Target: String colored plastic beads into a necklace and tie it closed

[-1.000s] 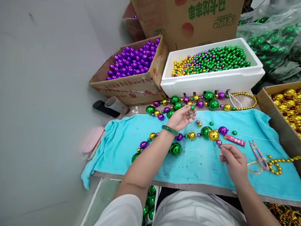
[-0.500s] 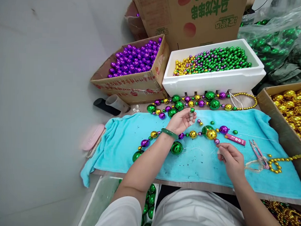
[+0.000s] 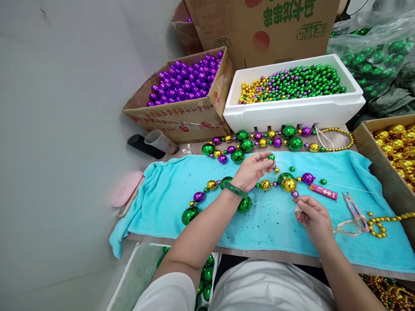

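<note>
My left hand (image 3: 254, 170), with a green bangle (image 3: 236, 189) on the wrist, is closed in a pinch beside a small green bead (image 3: 271, 157) on a thin thread. From there the thread runs down past a small gold bead (image 3: 277, 170) to a larger gold bead (image 3: 289, 185) and a small purple bead (image 3: 294, 194). Just below the purple bead my right hand (image 3: 312, 218) pinches the thread. A strand of green, gold and purple beads (image 3: 211, 185) lies behind my left forearm, partly hidden by it. These rest on a turquoise towel (image 3: 269, 225).
A pink lighter-like packet (image 3: 323, 192) and pink snips (image 3: 353, 210) lie right, near a gold bead chain (image 3: 378, 229). Behind stand a carton of purple beads (image 3: 181, 114), a white foam box (image 3: 290, 113) and a finished-looking bead necklace (image 3: 262, 142). A carton of gold beads (image 3: 380, 166) borders the right.
My left hand has shifted slightly right and its fingers have closed in near the small green bead. My right hand has moved a little left, along with the gold and purple beads.
</note>
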